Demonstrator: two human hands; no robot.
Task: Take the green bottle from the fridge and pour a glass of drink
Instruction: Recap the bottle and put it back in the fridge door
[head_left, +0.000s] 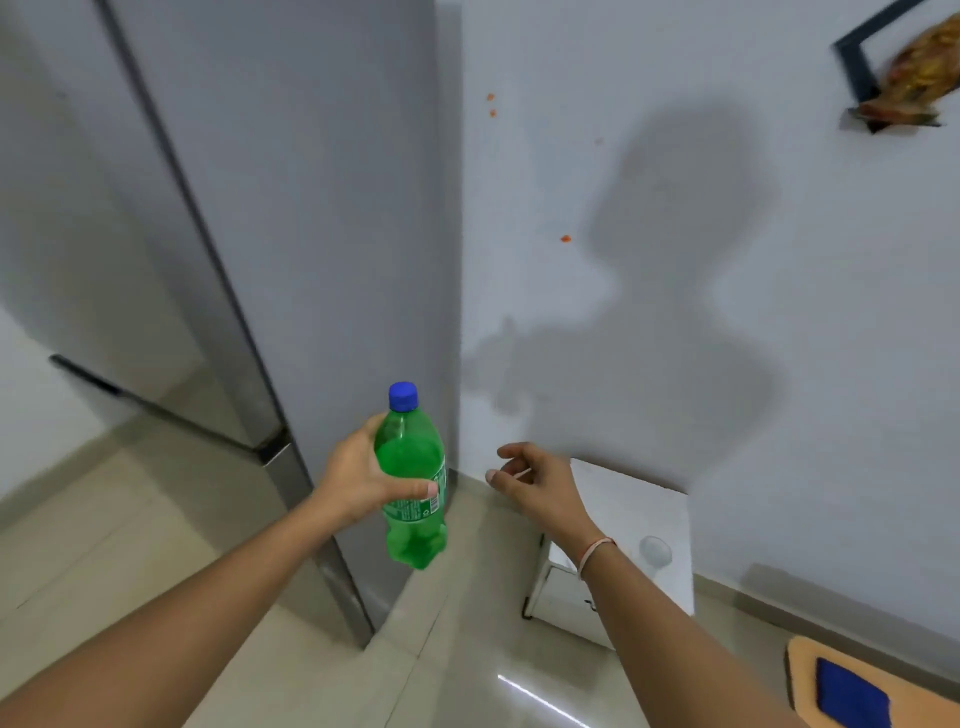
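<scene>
With the bottle (413, 480) gripped in left hand (358, 480) and fridge (291, 208) shut, fetching looks done; right hand (535, 480) loose, empty; glass (655, 551) unfilled.

A pale wall (675, 156) fills the right and centre of the frame, with a person's shadow (665, 312) cast on it and small orange specks near the upper centre. A dark-framed picture (893, 73) hangs at upper right. Beige floor tiles (467, 649) run along the bottom. A low white cabinet (649, 519) stands against the wall at lower right, an orange-and-blue mat (852, 691) in the corner.
</scene>
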